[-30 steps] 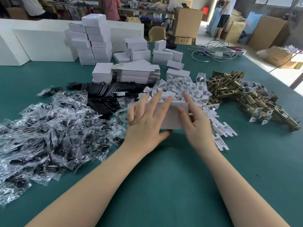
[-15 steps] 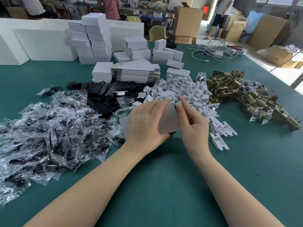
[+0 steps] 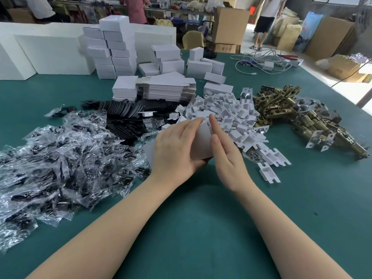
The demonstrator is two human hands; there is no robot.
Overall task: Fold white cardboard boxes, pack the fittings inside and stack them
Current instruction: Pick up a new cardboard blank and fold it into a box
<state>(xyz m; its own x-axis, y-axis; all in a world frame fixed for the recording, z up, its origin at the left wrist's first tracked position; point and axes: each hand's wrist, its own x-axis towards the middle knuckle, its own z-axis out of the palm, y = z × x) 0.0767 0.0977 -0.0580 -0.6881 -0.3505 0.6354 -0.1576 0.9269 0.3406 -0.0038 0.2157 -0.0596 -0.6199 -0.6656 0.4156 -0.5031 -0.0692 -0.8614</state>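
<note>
At centre frame, the left hand gripped a partly folded white cardboard box, fingers curled over its top and thumb beneath, holding it above the green table. The right hand lay against the box's right side with fingers straight and together, pressing a panel. Directly behind the box sat a heap of white plastic fittings; brass latch fittings lay at right, bagged black parts at left. Flat box blanks occupied upper centre, beside stacked finished boxes at upper left.
</note>
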